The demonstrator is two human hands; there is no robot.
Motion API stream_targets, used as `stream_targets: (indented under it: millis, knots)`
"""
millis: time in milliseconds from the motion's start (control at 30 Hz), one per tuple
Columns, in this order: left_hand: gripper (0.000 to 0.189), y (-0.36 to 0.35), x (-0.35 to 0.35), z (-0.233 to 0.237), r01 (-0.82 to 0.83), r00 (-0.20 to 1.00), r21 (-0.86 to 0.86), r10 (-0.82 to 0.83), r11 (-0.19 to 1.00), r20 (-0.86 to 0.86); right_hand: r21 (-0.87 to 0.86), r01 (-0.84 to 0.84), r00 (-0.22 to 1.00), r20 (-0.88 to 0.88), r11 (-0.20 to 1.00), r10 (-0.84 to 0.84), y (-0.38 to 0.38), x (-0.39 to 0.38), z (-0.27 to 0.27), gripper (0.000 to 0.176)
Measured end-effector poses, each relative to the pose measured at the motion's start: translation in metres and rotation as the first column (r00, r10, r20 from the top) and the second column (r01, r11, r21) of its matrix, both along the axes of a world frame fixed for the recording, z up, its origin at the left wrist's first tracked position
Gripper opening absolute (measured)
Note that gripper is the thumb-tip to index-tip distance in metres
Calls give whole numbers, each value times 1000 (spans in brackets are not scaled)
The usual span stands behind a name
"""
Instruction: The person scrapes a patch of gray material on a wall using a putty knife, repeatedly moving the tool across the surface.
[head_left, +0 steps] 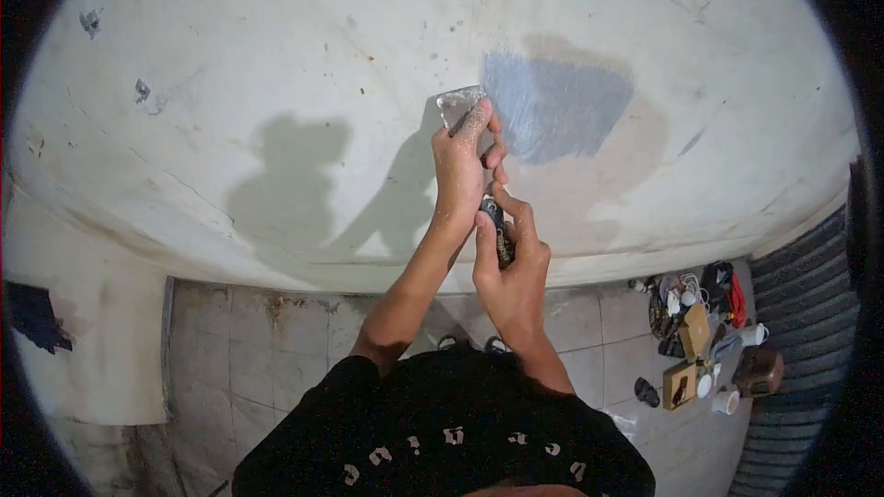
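A putty knife with a broad, smeared metal blade is held up in front of the wall. My left hand is closed around the blade's narrow part, its thumb pressed along the metal. Just below, my right hand pinches the dark, dirty handle between thumb and fingers. The neck between blade and handle is mostly hidden by my left hand. Right beside the blade is a grey patch of filler on the wall. Pale dust or residue marks my left thumb and wrist.
The off-white wall carries stains, cracks and small chipped spots. Grey tiles cover the floor below. To the right lie boxes, white cups, bags and cables, near a dark corrugated shutter.
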State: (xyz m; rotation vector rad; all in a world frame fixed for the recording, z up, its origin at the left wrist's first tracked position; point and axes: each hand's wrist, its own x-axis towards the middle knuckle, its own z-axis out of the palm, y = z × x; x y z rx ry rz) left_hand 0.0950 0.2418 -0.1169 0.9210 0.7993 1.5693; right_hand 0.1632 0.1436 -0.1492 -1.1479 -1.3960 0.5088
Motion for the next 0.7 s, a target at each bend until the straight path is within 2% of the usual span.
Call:
stream_targets:
  millis: [100,133,233,333,400,500,533,600,700]
  knots:
    - [34,-5,-3,23,68,997,-9,-68,998,38,-133,-38,999,-7,990,37,-6,2,27,32]
    - [34,-4,-1,20,48,997,5,-48,999,54,-90,-21,1000,9,996,22,-8,2,20,32]
    - [33,-7,-1,5,46,999,-94,-45,995,14,34,13,999,32,999,-14,0,1,6,31]
    - [33,-2,-2,20,58,997,-19,-57,998,47,0,-1,1000,-10,1000,1,-1,-2,10,31]
    - [32,-6,-3,17,43,999,-27,-43,999,22,-66,-33,999,-43,997,30,-3,-1,20,31]
    - [32,-3,-1,9,42,999,-27,-41,999,32,117,14,1000,8,993,-15,2,0,-13,30]
    - [32,-4,-2,13,45,999,-11,-45,999,29,122,10,1000,0,992,-10,6,-1,-8,31]
    - [32,-4,-3,22,33,999,-39,-32,999,30,105,13,1000,-17,994,-12,7,-3,6,31]
    - [33,-2,-2,31,19,999,44,-21,999,38,-26,-23,999,-31,999,22,0,-2,29,30]
